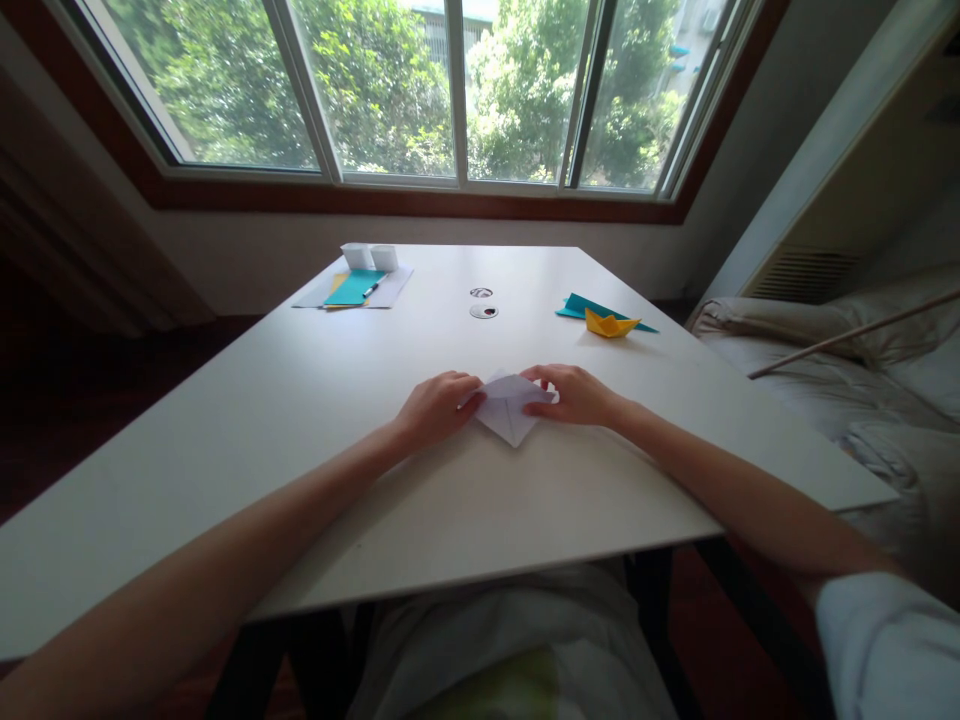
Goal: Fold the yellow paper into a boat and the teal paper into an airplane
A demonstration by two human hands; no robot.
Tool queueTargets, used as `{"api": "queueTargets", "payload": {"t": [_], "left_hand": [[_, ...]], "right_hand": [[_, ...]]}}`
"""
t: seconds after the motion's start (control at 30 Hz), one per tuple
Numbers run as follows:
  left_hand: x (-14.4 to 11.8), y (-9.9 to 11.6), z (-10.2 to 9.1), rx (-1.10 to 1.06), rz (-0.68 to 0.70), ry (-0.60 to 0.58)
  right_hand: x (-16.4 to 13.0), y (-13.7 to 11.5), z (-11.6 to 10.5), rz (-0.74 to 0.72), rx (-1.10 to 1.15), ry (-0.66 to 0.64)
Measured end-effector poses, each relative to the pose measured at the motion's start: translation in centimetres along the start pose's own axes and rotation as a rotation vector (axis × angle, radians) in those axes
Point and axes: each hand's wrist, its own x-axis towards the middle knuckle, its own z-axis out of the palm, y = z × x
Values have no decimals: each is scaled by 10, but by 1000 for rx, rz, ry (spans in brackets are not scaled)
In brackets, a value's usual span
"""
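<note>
Both hands pinching white folded paper mid-table: left hand on left corner, right hand on right. Looks mid-fold to me. Next I'd want edges lined up, then firm crease.

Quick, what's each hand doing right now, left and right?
Left hand: fingers curled, pressing the left corner of the folded white paper against the table.
Right hand: fingers bent, pinching the paper's right edge.

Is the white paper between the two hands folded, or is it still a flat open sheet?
Folded. The white paper shows creases and a pointed corner, pinched by the left hand and right hand.
</note>
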Motion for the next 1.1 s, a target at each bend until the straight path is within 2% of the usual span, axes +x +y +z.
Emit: {"api": "queueTargets", "payload": {"t": [0.23,0.4,0.53,0.7,0.83,1.1], "left_hand": [[3,2,4,-150,-32,10],[9,5,6,-199,-81,7],[11,6,7,-201,-135,28],[12,4,9,-282,-215,45],[13,5,7,-287,-296,52],[11,2,3,-314,-315,38]], "right_hand": [[6,3,6,59,-163,-60],[7,0,5,133,-258,-24],[8,1,7,150,-205,1],[8,4,10,116,-18,-2],[9,6,11,155,64,-8],[6,14,10,222,88,-11]]}}
